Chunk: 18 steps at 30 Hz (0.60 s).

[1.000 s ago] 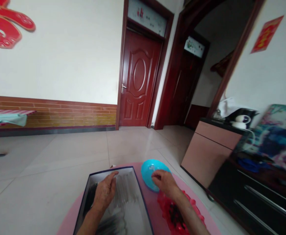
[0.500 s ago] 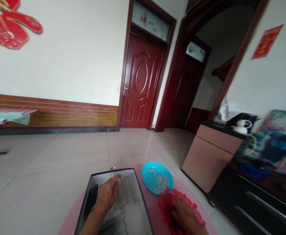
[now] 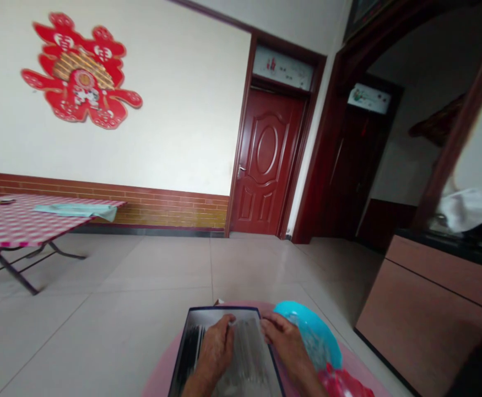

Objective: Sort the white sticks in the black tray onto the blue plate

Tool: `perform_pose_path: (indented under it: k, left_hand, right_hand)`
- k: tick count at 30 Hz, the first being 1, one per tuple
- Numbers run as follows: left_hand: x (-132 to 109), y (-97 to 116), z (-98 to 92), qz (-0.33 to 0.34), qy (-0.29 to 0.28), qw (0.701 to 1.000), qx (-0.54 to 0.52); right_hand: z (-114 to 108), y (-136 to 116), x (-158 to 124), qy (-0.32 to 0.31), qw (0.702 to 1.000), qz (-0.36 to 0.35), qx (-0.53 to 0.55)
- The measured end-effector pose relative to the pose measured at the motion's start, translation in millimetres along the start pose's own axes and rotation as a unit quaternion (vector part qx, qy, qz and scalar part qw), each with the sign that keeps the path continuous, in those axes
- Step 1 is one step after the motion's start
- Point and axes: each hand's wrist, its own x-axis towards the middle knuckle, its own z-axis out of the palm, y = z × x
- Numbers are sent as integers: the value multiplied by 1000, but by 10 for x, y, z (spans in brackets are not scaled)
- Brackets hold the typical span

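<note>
I see the left hand (image 3: 216, 348) over the box (image 3: 207, 315), fingers curled, and the right hand (image 3: 285, 337) pinched narrow at its rim; I can't tell whether either grips anything. Thin strips (image 3: 248, 348) inside are partly hidden. Beside the blue bowl (image 3: 307, 313), the red dish (image 3: 344, 382) is cut off.

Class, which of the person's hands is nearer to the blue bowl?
Right. The right hand overlaps the left side of the blue bowl in view; the left hand is farther left, over the open box.
</note>
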Motion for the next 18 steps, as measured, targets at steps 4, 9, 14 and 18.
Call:
perform_pose_path:
  k: [4,9,14,18]
  left_hand:
    - [11,-2,-27,2,30,1000,-8]
    - [52,76,-34,1,3,1000,-5]
    - [57,132,-12,14,1,1000,25]
    - [31,93,-6,17,5,999,38]
  right_hand:
    - [560,196,115,-22,953,100,284]
    - [703,528,140,-62,889,143,431]
    - [683,587,137,-45,878,151,451]
    - [724,577,120,-59,892,140,427]
